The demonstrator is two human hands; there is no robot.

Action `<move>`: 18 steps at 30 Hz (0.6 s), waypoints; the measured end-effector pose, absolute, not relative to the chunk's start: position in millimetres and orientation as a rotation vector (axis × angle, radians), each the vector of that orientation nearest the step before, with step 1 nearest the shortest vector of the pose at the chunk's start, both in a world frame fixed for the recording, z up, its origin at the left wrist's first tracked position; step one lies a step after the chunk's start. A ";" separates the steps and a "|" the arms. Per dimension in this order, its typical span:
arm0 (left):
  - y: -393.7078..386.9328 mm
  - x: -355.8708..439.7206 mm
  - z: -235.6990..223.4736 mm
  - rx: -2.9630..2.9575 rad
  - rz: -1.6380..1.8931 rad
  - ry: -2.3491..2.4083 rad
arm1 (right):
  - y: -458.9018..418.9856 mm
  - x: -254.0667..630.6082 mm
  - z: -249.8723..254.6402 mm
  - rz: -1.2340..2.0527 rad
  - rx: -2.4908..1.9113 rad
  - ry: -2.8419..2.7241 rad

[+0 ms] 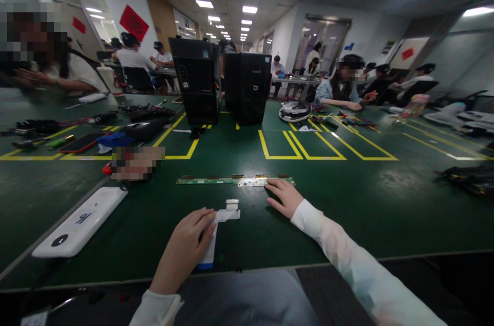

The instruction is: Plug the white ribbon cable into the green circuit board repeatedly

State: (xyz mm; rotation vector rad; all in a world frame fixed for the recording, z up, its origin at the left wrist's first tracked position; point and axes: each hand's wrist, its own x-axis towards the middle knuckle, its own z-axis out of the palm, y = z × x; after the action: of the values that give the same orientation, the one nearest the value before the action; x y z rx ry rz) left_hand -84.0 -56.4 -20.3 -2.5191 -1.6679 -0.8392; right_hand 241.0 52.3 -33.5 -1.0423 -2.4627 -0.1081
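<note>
My left hand [187, 246] lies over a white flat ribbon cable [210, 249] with a blue end, near the table's front edge. Its fingers are loosely bent and rest on the cable, with the thumb apart from them. The cable's upper part bends to the right and ends in a small connector [232, 202]. Farther back, a long narrow green circuit board [208, 181] lies crosswise, with a silvery section at its middle. My right hand [284, 196] touches the right half of this board with fingertips, its fingers spread and stretched out. Part of the board is hidden beneath those fingers.
A white device [83, 223] lies at left, near a pixelated object [137, 164]. Two black computer towers [196, 79] stand at the back. Tools and a phone [83, 142] lie back left; a coiled cable [295, 110] sits back right. Other people [343, 87] sit around.
</note>
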 end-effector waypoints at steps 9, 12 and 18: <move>-57.0 -85.1 -22.4 -2.505 -0.863 -1.655 | 44.0 201.0 -34.1 -0.092 -1.025 -2.486; -54.2 -85.0 -21.9 -2.506 -0.849 -1.639 | 42.8 196.0 -33.6 -0.116 -1.029 -2.464; -47.5 -68.1 -10.3 -2.577 -0.751 -1.556 | 45.0 198.1 -32.9 -0.070 -1.056 -2.456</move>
State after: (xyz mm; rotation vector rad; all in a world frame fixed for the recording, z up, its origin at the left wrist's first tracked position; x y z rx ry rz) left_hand -68.1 -47.5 -10.3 -2.5770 -1.5562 -0.7508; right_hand 198.1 45.0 -32.9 -1.0559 -2.4557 -0.0697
